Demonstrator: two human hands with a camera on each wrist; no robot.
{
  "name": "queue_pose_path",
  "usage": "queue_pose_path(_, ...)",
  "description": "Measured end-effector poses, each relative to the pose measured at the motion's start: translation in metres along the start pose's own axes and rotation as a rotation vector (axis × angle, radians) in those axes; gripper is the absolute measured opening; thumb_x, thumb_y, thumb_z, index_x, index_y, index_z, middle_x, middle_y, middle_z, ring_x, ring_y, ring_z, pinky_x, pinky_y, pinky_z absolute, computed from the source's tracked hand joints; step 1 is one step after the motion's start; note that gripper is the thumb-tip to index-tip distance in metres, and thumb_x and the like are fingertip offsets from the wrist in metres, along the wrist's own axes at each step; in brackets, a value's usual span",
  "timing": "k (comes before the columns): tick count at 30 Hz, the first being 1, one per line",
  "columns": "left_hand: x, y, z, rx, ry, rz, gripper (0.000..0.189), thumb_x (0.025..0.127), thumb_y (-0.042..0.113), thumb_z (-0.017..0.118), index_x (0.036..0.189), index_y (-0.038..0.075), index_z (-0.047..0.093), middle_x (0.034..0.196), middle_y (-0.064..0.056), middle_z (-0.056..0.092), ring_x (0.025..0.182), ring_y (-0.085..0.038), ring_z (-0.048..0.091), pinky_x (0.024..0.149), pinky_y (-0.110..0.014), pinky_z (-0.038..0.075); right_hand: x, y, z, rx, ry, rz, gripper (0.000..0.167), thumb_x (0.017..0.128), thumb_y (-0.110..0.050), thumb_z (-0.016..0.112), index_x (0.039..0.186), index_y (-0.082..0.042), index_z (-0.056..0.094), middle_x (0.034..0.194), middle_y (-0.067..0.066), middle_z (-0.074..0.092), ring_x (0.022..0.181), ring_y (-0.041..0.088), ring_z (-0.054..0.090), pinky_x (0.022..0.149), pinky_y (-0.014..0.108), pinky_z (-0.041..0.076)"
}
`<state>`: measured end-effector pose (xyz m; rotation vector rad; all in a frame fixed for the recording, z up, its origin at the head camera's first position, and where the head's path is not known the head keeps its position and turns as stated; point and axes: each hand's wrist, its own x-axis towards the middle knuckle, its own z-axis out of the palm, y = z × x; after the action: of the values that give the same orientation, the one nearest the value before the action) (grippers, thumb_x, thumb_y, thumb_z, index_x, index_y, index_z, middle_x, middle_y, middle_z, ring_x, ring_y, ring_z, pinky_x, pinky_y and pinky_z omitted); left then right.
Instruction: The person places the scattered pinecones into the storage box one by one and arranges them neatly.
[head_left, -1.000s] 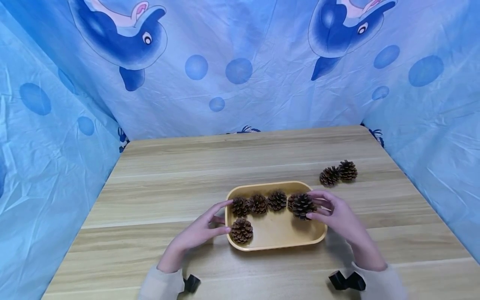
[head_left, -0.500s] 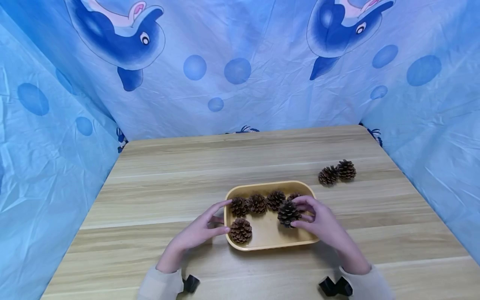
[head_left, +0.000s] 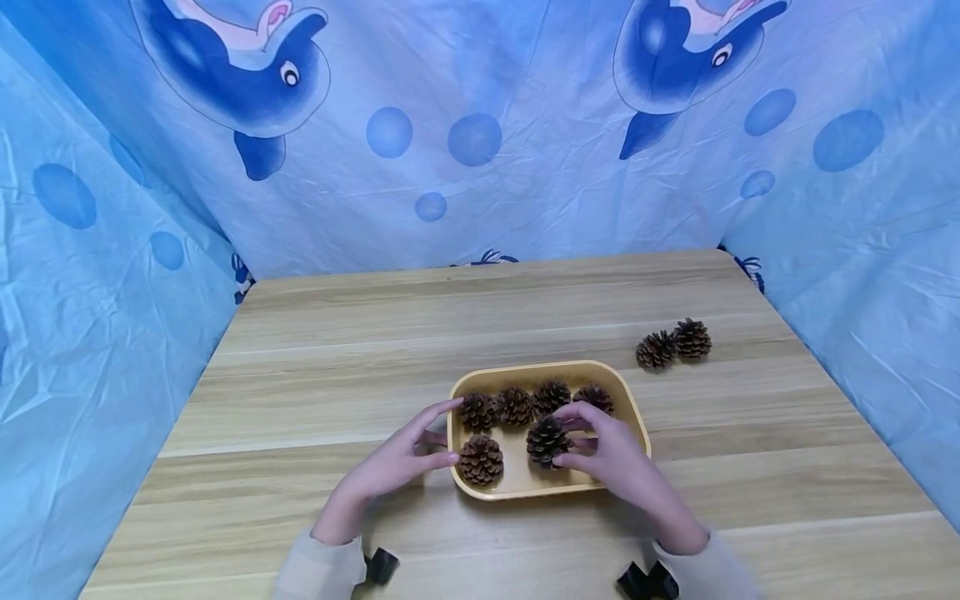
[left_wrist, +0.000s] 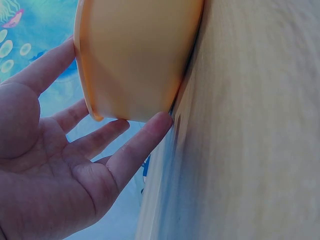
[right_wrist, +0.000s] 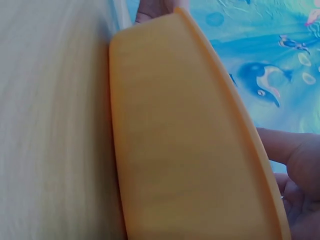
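In the head view a shallow yellow tray (head_left: 517, 493) holds several brown pine cones. Four-in-a-row style, they line its back side, among them one pine cone (head_left: 514, 407) left of centre; another pine cone (head_left: 481, 460) lies at the front left. My right hand (head_left: 611, 446) pinches a pine cone (head_left: 547, 442) between thumb and fingers over the tray's middle. At the tray's left end my left hand (head_left: 401, 458) touches the rim and side with extended fingers, as the left wrist view also shows of the tray wall (left_wrist: 135, 60). In the right wrist view the tray wall hides the pinched cone.
Two more pine cones, one of them the nearer pine cone (head_left: 656, 351), lie on the wooden table (head_left: 337, 333) behind the tray's right end. A blue curtain (head_left: 480, 200) with dolphin prints surrounds the table at the back and sides.
My right hand has carried its pine cone leftward and a little toward the front, from the tray's right end to its middle. The left hand has stayed in place.
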<state>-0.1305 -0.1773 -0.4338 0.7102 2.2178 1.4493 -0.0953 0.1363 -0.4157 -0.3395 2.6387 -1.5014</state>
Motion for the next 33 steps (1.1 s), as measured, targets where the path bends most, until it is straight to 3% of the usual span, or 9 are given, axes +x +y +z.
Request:
queue_pose_path(7, -0.001, 0.001, 0.001, -0.012, -0.020, -0.024, 0.078, 0.090, 0.023, 0.067, 0.154, 0.017, 0.022, 0.159, -0.019, 0.021, 0.120, -0.039, 0.056, 0.098, -0.041, 0.052, 0.002, -0.006, 0.014, -0.050, -0.025, 0.005, 0.048, 0.073, -0.007, 0.081, 0.116, -0.007, 0.060, 0.119, 0.012, 0.065, 0.108, 0.030, 0.064, 0.088, 0.032, 0.058)
queue_pose_path(12, 0.000, 0.001, 0.000, -0.005, -0.012, -0.022, 0.077, 0.090, 0.023, 0.067, 0.154, 0.017, 0.023, 0.159, -0.019, 0.023, 0.119, -0.038, 0.057, 0.100, -0.045, 0.051, 0.004, -0.010, 0.021, -0.093, -0.020, -0.020, 0.046, 0.072, -0.005, 0.081, 0.112, -0.008, 0.060, 0.115, 0.012, 0.064, 0.102, 0.030, 0.067, 0.085, 0.033, 0.059)
queue_pose_path(23, -0.002, 0.002, 0.000, 0.012, 0.005, -0.024, 0.076, 0.091, 0.023, 0.066, 0.154, 0.015, 0.024, 0.158, -0.021, 0.023, 0.119, -0.039, 0.056, 0.100, -0.046, 0.050, 0.008, -0.014, 0.032, -0.314, 0.009, -0.045, 0.046, 0.068, -0.005, 0.084, 0.104, -0.013, 0.058, 0.101, 0.000, 0.061, 0.090, 0.014, 0.062, 0.076, 0.028, 0.057)
queue_pose_path(29, -0.001, 0.002, -0.002, 0.019, -0.004, -0.021, 0.077, 0.091, 0.023, 0.066, 0.154, 0.015, 0.023, 0.158, -0.021, 0.024, 0.118, -0.038, 0.057, 0.100, -0.044, 0.050, 0.010, -0.016, 0.032, -0.333, -0.012, -0.055, 0.046, 0.067, -0.005, 0.084, 0.103, -0.011, 0.057, 0.094, -0.002, 0.058, 0.083, 0.010, 0.055, 0.068, 0.023, 0.052)
queue_pose_path(33, -0.001, 0.003, -0.001, 0.007, -0.008, -0.020, 0.077, 0.090, 0.023, 0.067, 0.153, 0.015, 0.023, 0.158, -0.019, 0.023, 0.118, -0.038, 0.057, 0.100, -0.042, 0.050, 0.010, -0.016, 0.034, -0.350, -0.007, -0.036, 0.047, 0.068, -0.006, 0.085, 0.106, -0.010, 0.058, 0.099, 0.000, 0.061, 0.087, 0.012, 0.058, 0.073, 0.028, 0.054)
